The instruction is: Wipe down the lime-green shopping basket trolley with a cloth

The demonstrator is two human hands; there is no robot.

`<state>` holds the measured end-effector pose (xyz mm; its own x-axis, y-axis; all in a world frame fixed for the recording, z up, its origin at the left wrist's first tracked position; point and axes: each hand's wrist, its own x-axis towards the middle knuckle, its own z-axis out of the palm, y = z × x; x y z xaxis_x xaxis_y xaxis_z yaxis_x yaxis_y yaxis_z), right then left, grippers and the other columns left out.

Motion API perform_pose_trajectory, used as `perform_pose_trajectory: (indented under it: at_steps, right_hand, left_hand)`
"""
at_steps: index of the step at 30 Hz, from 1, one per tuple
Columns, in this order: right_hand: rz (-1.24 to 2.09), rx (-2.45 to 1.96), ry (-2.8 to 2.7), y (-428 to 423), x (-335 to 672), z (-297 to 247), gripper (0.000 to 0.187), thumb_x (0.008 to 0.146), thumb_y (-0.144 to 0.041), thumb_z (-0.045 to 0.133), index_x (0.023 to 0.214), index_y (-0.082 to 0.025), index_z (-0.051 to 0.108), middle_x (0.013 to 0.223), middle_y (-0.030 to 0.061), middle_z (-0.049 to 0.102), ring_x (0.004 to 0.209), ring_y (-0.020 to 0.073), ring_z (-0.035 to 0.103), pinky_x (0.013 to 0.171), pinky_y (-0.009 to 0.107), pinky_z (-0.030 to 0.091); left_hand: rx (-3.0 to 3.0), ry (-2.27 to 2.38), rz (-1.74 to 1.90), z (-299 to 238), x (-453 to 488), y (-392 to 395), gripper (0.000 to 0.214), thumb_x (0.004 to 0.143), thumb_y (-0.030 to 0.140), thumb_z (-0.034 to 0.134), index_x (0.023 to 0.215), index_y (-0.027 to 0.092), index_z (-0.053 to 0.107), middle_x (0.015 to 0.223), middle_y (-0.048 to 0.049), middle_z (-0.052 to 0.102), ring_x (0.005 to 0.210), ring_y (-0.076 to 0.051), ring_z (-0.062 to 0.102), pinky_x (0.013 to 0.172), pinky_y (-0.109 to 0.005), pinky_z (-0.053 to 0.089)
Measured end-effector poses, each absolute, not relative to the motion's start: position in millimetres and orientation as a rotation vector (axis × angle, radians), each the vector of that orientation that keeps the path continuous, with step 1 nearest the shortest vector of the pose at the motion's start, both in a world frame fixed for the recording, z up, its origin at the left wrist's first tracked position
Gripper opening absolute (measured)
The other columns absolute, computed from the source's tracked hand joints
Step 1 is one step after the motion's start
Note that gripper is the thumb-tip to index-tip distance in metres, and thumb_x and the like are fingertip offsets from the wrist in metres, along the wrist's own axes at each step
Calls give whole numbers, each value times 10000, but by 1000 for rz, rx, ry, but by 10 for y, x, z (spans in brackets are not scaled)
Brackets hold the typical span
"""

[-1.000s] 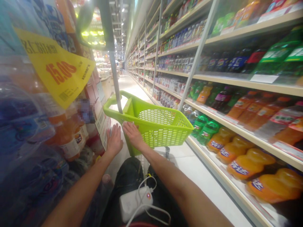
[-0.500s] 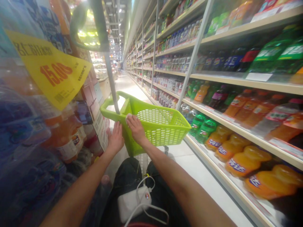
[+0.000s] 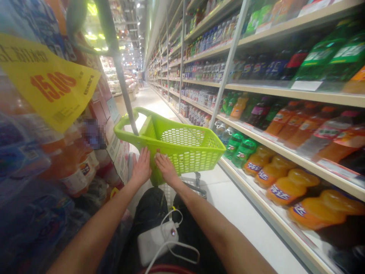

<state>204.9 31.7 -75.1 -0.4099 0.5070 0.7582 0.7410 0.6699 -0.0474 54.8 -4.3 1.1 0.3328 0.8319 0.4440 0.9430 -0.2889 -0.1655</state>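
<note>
A green plastic shopping basket cart (image 3: 188,158) with a long grey handle pole (image 3: 124,89) stands in front of me, its near side facing me. My left hand (image 3: 142,166) lies with stretched fingers against the left part of that side, holding nothing. Beside it, my right hand (image 3: 167,169) presses a small white wipe (image 3: 157,155) to the basket's wall under its fingertips; most of the wipe is hidden. The basket's perforated inside shows no goods. On my lap rests a white power bank (image 3: 156,243) with a white cable (image 3: 184,257).
Shelves of drink bottles (image 3: 281,186) run along the right side of the aisle. Close on the left are stacked wrapped bottles (image 3: 71,171) under a yellow price sign (image 3: 54,83). The pale floor (image 3: 225,201) stretches ahead, with a person (image 3: 140,78) far off.
My right hand has slid down the basket's near side with the wipe. The left hand stays against the basket. The whole view has shifted slightly.
</note>
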Motion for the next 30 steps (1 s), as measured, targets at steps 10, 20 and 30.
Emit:
perform_pose_trajectory:
  at_steps: [10, 20, 30]
  right_hand:
    - [-388, -1041, -1997, 485, 2468, -449, 443, 877, -64, 318, 1281, -174, 466, 1371, 77, 422, 1350, 182, 212, 1084, 460, 259]
    - [-383, -1084, -2038, 403, 2683, -747, 432, 873, -62, 345, 1271, -165, 477, 1358, 84, 438, 1345, 186, 227, 1081, 446, 275]
    - [-402, -1118, -1982, 537, 2900, -608, 451, 861, -38, 340, 1274, -164, 469, 1369, 84, 422, 1348, 191, 220, 1077, 466, 273]
  left_hand:
    - [-2273, -1507, -337, 149, 919, 92, 681, 737, 144, 380, 1386, 40, 203, 1489, -139, 122, 1379, -251, 62, 1085, -555, 20]
    - [-2263, -1503, -315, 113, 973, 163, 683, 724, 129, 374, 1385, 48, 218, 1487, -122, 146, 1380, -236, 58, 1090, -545, -7]
    - [-2320, -1385, -303, 96, 1346, 197, 639, 752, 111, 323, 1382, 57, 228, 1486, -120, 151, 1379, -222, 75, 1094, -539, -1]
